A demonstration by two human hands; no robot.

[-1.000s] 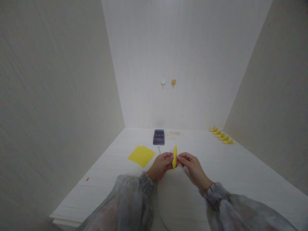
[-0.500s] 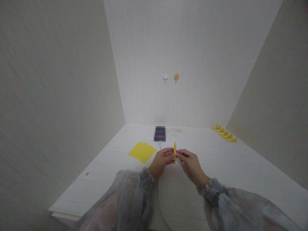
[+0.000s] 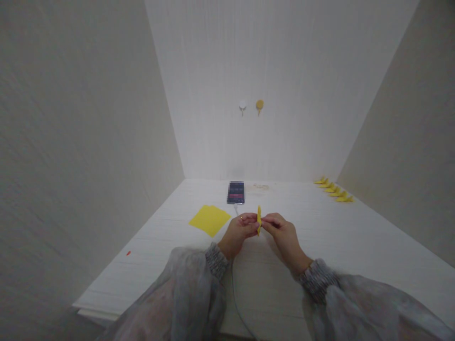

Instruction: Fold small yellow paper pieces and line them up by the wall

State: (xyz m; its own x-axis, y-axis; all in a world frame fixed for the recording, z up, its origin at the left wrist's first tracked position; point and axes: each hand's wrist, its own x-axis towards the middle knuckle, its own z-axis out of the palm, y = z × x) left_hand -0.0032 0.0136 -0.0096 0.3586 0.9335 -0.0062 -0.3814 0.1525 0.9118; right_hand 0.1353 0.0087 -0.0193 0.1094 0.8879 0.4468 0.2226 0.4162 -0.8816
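Observation:
A small folded yellow paper piece (image 3: pixel 259 215) stands upright between my two hands above the white table (image 3: pixel 355 246). My left hand (image 3: pixel 241 232) pinches it from the left, and a ring shows on one finger. From the right, my right hand (image 3: pixel 282 233) pinches the same piece with fingers pressed together. Both hands hover just above the table's middle.
Flat yellow paper sheets (image 3: pixel 209 219) lie left of my hands. A phone (image 3: pixel 236 192) with a cable running toward me sits behind them. Several folded yellow pieces (image 3: pixel 334 190) line the back right by the wall. Two small hooks (image 3: pixel 250 106) hang on the back wall. A tiny red speck (image 3: pixel 128 253) lies far left.
The yellow piece looks narrower, turned more edge-on or pressed flatter between my fingers. My hands have stayed together over the table while the view shifted slightly.

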